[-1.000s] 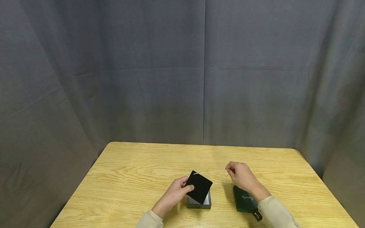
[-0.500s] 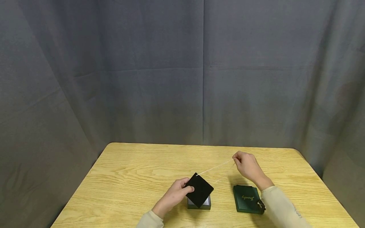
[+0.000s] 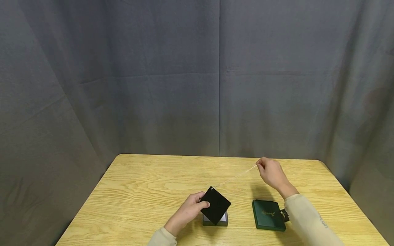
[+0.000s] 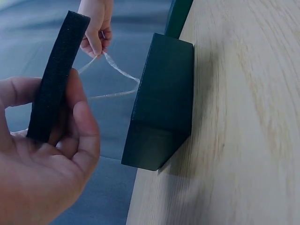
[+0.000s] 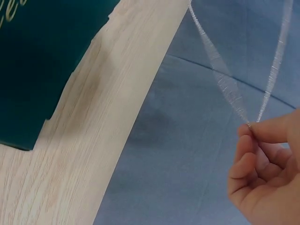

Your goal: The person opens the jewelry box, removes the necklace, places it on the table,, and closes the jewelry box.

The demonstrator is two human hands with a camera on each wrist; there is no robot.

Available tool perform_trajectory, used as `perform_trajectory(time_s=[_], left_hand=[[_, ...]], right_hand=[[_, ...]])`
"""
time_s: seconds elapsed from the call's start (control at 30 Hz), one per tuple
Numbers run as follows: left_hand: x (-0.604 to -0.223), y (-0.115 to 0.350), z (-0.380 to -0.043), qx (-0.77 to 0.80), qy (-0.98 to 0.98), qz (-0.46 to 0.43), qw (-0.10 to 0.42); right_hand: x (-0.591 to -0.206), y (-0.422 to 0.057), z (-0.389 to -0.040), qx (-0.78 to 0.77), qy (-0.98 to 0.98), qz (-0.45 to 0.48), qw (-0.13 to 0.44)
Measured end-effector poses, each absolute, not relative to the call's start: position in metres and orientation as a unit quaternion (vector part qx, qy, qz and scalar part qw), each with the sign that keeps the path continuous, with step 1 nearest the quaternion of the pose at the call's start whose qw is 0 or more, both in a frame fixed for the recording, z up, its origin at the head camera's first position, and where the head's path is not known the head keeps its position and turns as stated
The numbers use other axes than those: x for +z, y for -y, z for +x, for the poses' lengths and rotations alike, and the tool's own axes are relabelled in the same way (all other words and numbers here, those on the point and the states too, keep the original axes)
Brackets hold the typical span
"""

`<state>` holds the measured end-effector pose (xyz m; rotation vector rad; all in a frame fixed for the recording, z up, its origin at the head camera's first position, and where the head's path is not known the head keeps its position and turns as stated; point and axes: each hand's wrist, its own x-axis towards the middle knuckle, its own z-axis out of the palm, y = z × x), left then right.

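My left hand (image 3: 187, 209) grips a flat black square pad (image 3: 217, 206), thumb on its face, and holds it tilted above a dark green box base (image 3: 215, 224). In the left wrist view the pad (image 4: 57, 77) shows edge-on between thumb and fingers. A thin shiny chain necklace (image 3: 235, 177) runs from the pad's upper corner to my right hand (image 3: 273, 173), which is raised to the right. Thumb and index finger pinch the chain (image 5: 271, 79) in the right wrist view, where it hangs as a loop of two strands. The base's inside is partly hidden by the pad.
A green lid (image 3: 268, 216) with gold lettering lies on the wooden table (image 3: 138, 191), right of the base. A black ribbon-like piece (image 3: 285, 215) sits at its right edge. Grey curtain (image 3: 169, 85) hangs behind the table.
My right hand has moved up, away and to the right, drawing the chain out into a longer line. The pad has turned slightly in my left hand, which stays nearly in place.
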<state>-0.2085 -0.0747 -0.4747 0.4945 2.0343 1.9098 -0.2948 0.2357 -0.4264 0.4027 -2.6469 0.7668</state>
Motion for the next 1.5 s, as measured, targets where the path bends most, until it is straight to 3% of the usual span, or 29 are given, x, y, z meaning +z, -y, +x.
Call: perform_trajectory(time_s=[0.93,1.3,1.5], left_hand=[[-0.471,0.077,-0.208,0.667,-0.704,0.182,0.164],[-0.473,0.078,-0.211,0.674,-0.702,0.180,0.142],[-0.471,0.079,-0.210,0.674,-0.705,0.176,0.134]], right_hand=[[-0.424,-0.272,-0.319,0.287,0.936,0.057,0.193],[-0.439,-0.272,-0.317,0.263,0.942,0.088,0.188],[-0.456,-0.259,-0.311,0.244,0.951,0.122,0.146]])
